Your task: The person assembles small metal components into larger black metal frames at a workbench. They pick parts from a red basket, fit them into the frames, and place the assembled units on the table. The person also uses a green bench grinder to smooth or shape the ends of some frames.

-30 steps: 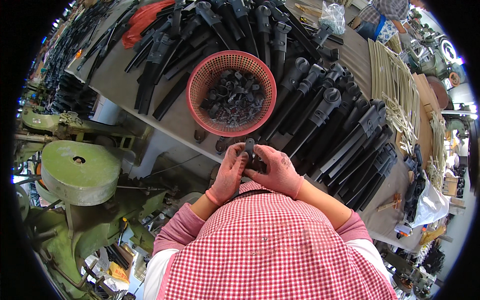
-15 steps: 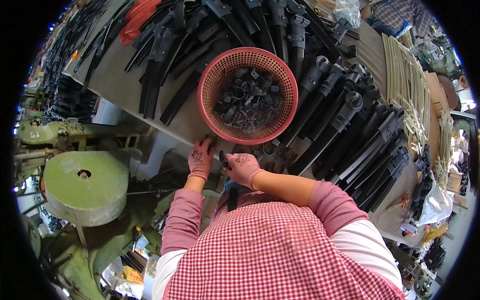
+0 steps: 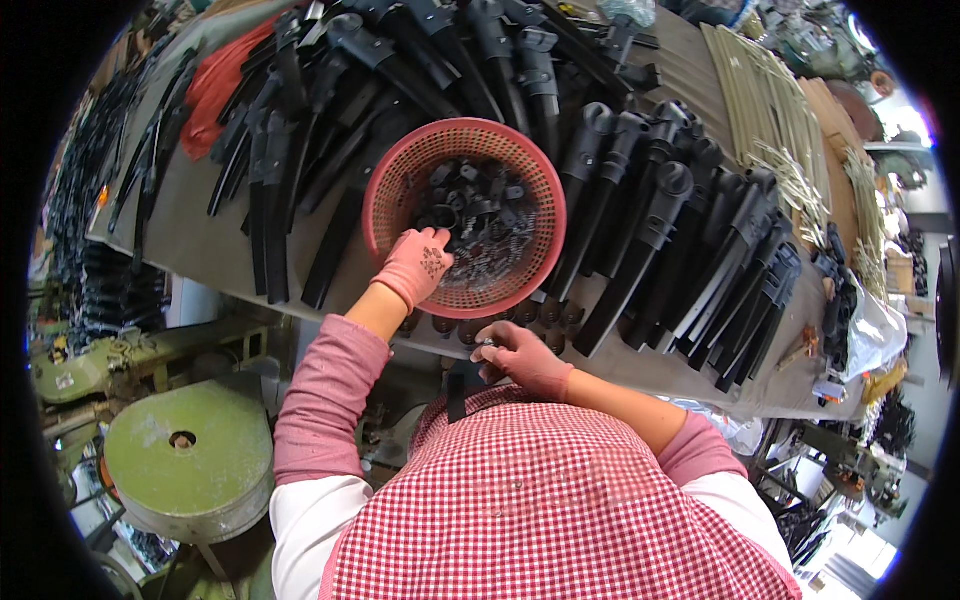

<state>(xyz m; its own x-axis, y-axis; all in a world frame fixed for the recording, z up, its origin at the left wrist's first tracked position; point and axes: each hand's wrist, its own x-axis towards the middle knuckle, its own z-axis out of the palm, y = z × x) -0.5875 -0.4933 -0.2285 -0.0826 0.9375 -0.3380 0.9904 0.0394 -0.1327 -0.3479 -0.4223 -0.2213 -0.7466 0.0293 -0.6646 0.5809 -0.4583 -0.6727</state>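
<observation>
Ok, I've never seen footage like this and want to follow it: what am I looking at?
No machine is doing the handling: these are a person's own gloved hands. A wide fisheye camera on the head looks down, so straight edges bend near the rim. On the table stands a red basket of small dark parts and coiled springs, with long black tubes on both sides. The left hand dips into the basket; its fingertips are partly hidden. The right hand is curled near the table's edge; I can't tell what it holds, if anything.
</observation>
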